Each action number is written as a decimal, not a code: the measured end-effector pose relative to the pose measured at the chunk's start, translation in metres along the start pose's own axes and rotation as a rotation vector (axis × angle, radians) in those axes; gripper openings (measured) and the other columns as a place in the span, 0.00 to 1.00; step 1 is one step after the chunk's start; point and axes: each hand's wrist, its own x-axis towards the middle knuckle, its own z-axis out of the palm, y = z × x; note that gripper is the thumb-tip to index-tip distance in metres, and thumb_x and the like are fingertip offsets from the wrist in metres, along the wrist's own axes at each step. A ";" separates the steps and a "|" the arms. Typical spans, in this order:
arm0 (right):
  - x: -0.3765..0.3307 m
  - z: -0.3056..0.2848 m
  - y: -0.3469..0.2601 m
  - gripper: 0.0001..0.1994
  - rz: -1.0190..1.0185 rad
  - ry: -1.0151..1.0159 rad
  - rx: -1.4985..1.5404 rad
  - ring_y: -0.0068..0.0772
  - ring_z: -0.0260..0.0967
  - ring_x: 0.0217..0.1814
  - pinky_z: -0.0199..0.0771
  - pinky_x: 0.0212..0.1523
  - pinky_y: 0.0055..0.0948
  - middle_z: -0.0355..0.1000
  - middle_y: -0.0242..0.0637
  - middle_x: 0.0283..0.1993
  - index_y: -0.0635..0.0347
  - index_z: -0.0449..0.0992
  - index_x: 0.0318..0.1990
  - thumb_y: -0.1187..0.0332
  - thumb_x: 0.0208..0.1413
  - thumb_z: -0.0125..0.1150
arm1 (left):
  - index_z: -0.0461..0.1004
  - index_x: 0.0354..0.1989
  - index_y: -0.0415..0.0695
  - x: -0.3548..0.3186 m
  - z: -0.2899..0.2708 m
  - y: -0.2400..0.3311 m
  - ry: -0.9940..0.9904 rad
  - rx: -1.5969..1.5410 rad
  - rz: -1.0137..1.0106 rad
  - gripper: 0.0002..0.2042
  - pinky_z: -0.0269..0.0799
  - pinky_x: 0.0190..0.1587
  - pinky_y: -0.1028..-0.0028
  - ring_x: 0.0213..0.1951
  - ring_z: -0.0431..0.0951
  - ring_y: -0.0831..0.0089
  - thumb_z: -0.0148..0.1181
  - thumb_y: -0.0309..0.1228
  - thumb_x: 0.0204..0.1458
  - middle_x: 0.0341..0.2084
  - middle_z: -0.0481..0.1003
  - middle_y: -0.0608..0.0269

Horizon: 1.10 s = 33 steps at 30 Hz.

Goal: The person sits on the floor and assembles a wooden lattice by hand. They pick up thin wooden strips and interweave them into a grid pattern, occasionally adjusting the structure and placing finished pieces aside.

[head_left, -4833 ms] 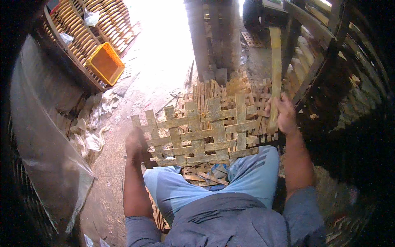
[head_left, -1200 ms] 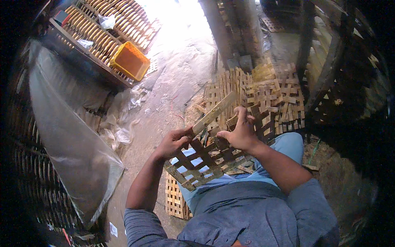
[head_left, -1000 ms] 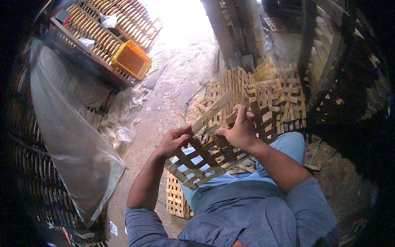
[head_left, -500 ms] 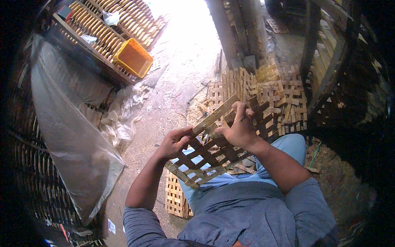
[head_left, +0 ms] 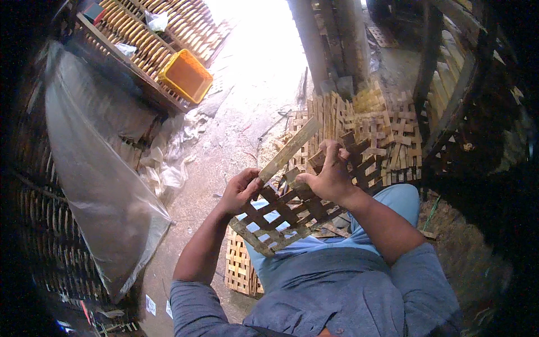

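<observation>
A dark woven bamboo panel [head_left: 275, 233] with square gaps lies tilted over my lap. At its upper left corner my left hand [head_left: 242, 192] is closed, fingers and thumb pinching the lower end of a flat bamboo strip [head_left: 292, 147]. The strip slants up and to the right, its far end standing free of the weave. My right hand [head_left: 332, 178] is at the panel's far edge, fingers bent over the dark slats and thumb stretched toward the left. Its palm side is partly hidden, but it appears to grip the panel.
Pale woven bamboo pieces [head_left: 393, 132] are heaped ahead on the right, by wooden posts [head_left: 331, 45]. Another woven piece [head_left: 240, 264] lies beside my left leg. A yellow crate [head_left: 186, 77] rests on slatted bamboo at far left, above a plastic sheet [head_left: 101, 168].
The bamboo strip has swung upward, its far end lifting away from the panel's edge and my right hand. My left hand still pinches its lower end; my right hand has barely shifted.
</observation>
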 end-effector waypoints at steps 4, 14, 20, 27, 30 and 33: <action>0.000 0.000 0.000 0.45 0.023 -0.024 -0.004 0.53 0.52 0.56 0.53 0.56 0.51 0.58 0.56 0.52 0.58 0.51 0.57 0.60 0.36 0.80 | 0.70 0.50 0.38 -0.001 0.001 0.001 0.004 -0.045 -0.007 0.13 0.66 0.29 0.79 0.26 0.68 0.83 0.52 0.34 0.63 0.28 0.72 0.69; 0.003 -0.001 0.000 0.44 -0.014 -0.030 0.049 0.51 0.55 0.54 0.53 0.56 0.49 0.60 0.54 0.50 0.59 0.51 0.56 0.61 0.36 0.79 | 0.69 0.53 0.39 -0.001 -0.001 -0.003 -0.010 -0.030 -0.023 0.13 0.64 0.30 0.79 0.27 0.67 0.83 0.52 0.30 0.62 0.31 0.73 0.69; 0.001 0.001 -0.009 0.43 0.063 -0.015 0.039 0.52 0.57 0.56 0.51 0.57 0.49 0.60 0.55 0.51 0.60 0.53 0.54 0.66 0.33 0.79 | 0.70 0.54 0.38 -0.002 -0.004 -0.005 -0.033 -0.054 -0.026 0.14 0.65 0.29 0.79 0.27 0.68 0.83 0.52 0.28 0.62 0.32 0.74 0.69; 0.000 0.006 -0.007 0.44 0.034 0.018 -0.009 0.51 0.55 0.55 0.51 0.56 0.50 0.60 0.53 0.51 0.60 0.51 0.55 0.64 0.34 0.80 | 0.68 0.59 0.37 -0.001 -0.008 -0.013 -0.033 -0.027 -0.072 0.18 0.66 0.30 0.78 0.27 0.68 0.82 0.50 0.26 0.61 0.32 0.74 0.69; 0.001 0.007 -0.007 0.43 0.010 0.035 0.038 0.50 0.58 0.54 0.49 0.57 0.50 0.61 0.52 0.51 0.60 0.53 0.54 0.65 0.32 0.80 | 0.70 0.58 0.38 -0.003 -0.011 -0.009 -0.073 0.077 -0.106 0.18 0.69 0.32 0.79 0.30 0.73 0.81 0.52 0.28 0.60 0.36 0.78 0.66; 0.001 0.011 -0.002 0.43 -0.007 0.040 0.074 0.50 0.58 0.53 0.50 0.57 0.51 0.60 0.52 0.51 0.61 0.52 0.54 0.65 0.33 0.80 | 0.70 0.59 0.39 -0.005 -0.009 -0.004 -0.061 0.100 -0.084 0.19 0.69 0.33 0.78 0.30 0.72 0.81 0.52 0.28 0.60 0.35 0.78 0.67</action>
